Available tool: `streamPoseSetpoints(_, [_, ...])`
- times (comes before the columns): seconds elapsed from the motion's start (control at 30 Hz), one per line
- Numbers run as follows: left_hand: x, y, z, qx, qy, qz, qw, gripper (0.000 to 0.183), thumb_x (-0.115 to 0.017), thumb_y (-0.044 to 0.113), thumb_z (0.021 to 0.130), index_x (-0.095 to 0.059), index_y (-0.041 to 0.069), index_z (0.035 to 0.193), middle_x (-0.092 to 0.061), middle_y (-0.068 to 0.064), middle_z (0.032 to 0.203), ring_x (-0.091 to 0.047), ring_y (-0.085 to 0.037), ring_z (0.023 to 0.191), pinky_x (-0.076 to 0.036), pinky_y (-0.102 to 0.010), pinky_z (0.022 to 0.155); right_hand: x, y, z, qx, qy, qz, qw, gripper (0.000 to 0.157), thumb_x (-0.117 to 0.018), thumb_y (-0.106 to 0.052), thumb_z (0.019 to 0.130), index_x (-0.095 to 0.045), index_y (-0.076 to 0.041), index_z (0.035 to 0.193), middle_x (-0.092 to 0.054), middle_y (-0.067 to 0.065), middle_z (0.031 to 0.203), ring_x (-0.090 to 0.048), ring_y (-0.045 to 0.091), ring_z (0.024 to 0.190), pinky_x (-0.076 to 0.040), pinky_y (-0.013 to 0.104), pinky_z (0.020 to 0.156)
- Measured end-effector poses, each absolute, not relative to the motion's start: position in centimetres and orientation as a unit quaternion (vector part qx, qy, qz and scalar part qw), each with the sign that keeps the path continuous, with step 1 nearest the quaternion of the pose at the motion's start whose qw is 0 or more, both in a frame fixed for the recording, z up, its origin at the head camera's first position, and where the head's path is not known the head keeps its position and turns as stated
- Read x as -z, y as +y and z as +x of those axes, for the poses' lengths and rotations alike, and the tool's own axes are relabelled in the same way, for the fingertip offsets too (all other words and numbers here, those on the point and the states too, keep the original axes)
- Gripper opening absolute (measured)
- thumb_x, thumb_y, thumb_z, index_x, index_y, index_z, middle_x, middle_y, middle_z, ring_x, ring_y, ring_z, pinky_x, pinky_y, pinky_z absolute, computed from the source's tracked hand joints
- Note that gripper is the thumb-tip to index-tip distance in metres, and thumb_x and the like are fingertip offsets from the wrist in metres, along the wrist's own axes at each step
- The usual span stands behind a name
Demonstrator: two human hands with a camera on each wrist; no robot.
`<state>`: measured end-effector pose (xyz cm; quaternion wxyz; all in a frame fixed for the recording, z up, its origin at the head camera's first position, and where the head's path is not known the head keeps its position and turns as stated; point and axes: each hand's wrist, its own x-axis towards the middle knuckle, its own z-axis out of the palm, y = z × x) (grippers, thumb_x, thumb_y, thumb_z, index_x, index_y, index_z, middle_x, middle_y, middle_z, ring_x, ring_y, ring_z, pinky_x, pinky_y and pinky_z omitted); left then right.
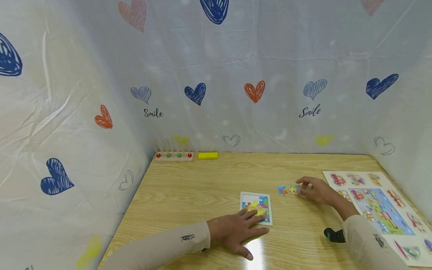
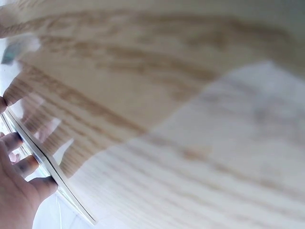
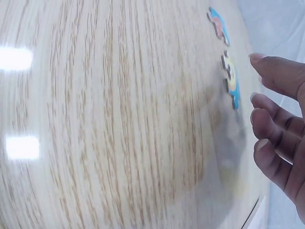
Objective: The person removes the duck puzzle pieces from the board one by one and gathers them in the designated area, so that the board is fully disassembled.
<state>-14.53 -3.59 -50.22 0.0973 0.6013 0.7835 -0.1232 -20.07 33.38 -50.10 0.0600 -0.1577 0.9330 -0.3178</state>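
Note:
A small jigsaw puzzle in a white frame lies on the table, its picture partly filled and a white gap at its upper left. My left hand rests spread over its lower part, fingertips on the puzzle. Two loose jigsaw pieces lie to the right of the frame: a blue and brown piece and a yellow and blue piece. Beside the yellow piece is my right hand, fingers loosely bent. In the right wrist view, a gap shows between the fingertips and the yellow piece.
A large picture board with vehicles takes up the table's right side. Near the right sleeve lies a dark object. At the back left stand a peg rack with red and green beads and a yellow block. Heart-print sheets surround the table.

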Motion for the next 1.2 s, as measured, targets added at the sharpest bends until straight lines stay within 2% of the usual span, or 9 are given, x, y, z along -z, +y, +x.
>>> streamPoseSetpoints(0.17, [50.2, -3.6, -14.4, 0.118, 0.787, 0.597, 0.101, 0.087, -0.028, 0.08, 0.093, -0.006, 0.034, 0.163, 0.001, -0.001, 0.171, -0.007, -0.028, 0.157, -0.016, -0.045, 0.126, 49.5, 32.0, -19.9, 0.342, 0.922, -0.17, 0.071, 0.034, -0.066, -0.019, 0.099, -0.063, 0.001, 0.126, -0.063, 0.006, 0.097, -0.043, 0.006, 0.057, -0.043, 0.026, 0.053])
streamPoseSetpoints(0.43, [50.2, -3.5, -14.5, 0.121, 0.787, 0.595, 0.104, 0.087, -0.026, 0.081, 0.092, -0.004, 0.035, 0.162, 0.001, 0.0, 0.171, -0.006, -0.028, 0.157, -0.016, -0.044, 0.126, 49.1, 29.1, -19.7, 0.372, 0.9, -0.207, 0.096, 0.032, -0.064, -0.019, 0.1, -0.064, 0.001, 0.126, -0.063, 0.008, 0.099, -0.047, 0.006, 0.057, -0.049, 0.026, 0.057])
streamPoseSetpoints(0.77, [50.2, -3.5, -14.6, 0.107, 0.786, 0.597, 0.12, 0.086, -0.029, 0.079, 0.093, -0.003, 0.035, 0.162, 0.003, 0.0, 0.171, -0.005, -0.028, 0.157, -0.015, -0.045, 0.126, 49.1, 25.6, -19.3, 0.395, 0.875, -0.252, 0.122, 0.033, -0.067, -0.019, 0.098, -0.064, 0.002, 0.124, -0.064, 0.01, 0.102, -0.053, 0.009, 0.069, -0.049, 0.025, 0.061])
streamPoseSetpoints(0.97, [50.1, -3.6, -14.7, 0.1, 0.784, 0.6, 0.119, 0.085, -0.031, 0.078, 0.094, -0.005, 0.034, 0.162, 0.001, 0.0, 0.171, -0.006, -0.028, 0.157, -0.015, -0.046, 0.126, 49.9, 24.2, -19.4, 0.377, 0.874, -0.28, 0.127, 0.03, -0.069, -0.018, 0.096, -0.067, -0.001, 0.12, -0.066, 0.005, 0.099, -0.054, 0.009, 0.078, -0.048, 0.024, 0.067])
streamPoseSetpoints(1.2, [50.2, -3.6, -14.6, 0.106, 0.784, 0.602, 0.111, 0.085, -0.031, 0.078, 0.094, -0.007, 0.034, 0.163, 0.0, 0.0, 0.171, -0.006, -0.028, 0.157, -0.017, -0.045, 0.126, 50.9, 23.2, -19.6, 0.368, 0.871, -0.294, 0.137, 0.025, -0.07, -0.017, 0.095, -0.07, -0.005, 0.117, -0.067, 0.003, 0.099, -0.055, 0.006, 0.079, -0.049, 0.024, 0.069])
